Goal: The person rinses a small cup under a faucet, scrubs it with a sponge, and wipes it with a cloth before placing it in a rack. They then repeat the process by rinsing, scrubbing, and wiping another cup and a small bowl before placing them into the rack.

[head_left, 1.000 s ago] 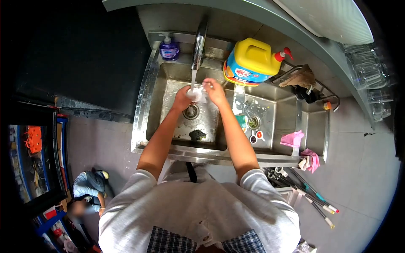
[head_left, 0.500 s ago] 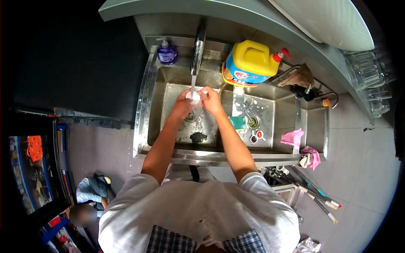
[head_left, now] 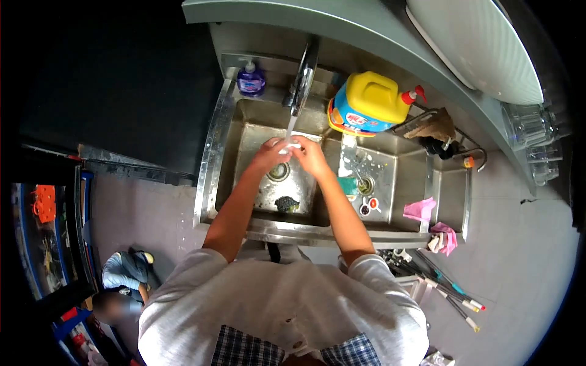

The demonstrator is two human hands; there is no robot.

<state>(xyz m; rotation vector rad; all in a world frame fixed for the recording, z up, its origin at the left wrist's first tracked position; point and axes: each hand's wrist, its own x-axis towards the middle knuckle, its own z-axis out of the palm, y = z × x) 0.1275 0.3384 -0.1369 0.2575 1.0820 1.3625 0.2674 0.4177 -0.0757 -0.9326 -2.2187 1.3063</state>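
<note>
Head view: the left hand (head_left: 270,154) and the right hand (head_left: 311,157) meet over the left basin (head_left: 249,141) of a steel sink unit. A small white object (head_left: 293,147) sits between them, directly under the water stream (head_left: 292,126) from the tall faucet (head_left: 303,79). The left fingers are bent in close around the object's left side. The right fingers are drawn narrow, with thumb and fingertips at its right side. Both hands appear to hold it, though water and fingers hide much of its shape, so I cannot tell exactly what it is.

Below the hands, on the basin floor, are a round drain (head_left: 279,171) and, nearer the person, a dark clump (head_left: 286,204). In the middle basin (head_left: 394,163), a green sponge (head_left: 348,186) lies at the left side, near 2 small cups (head_left: 369,206), 1 with dark contents and 1 with red. A pink cloth (head_left: 419,209) lies toward the right of that basin, and another pink cloth (head_left: 444,238) hangs at the front edge.

Behind the basins stand a purple pump bottle (head_left: 251,81), left of the faucet, and a large yellow jug (head_left: 372,100) with a red pump, right of it. Clear glasses (head_left: 530,125) are at the upper right, beside a large white dish (head_left: 476,49). At the lower left, another person (head_left: 125,274) is low near the floor.
</note>
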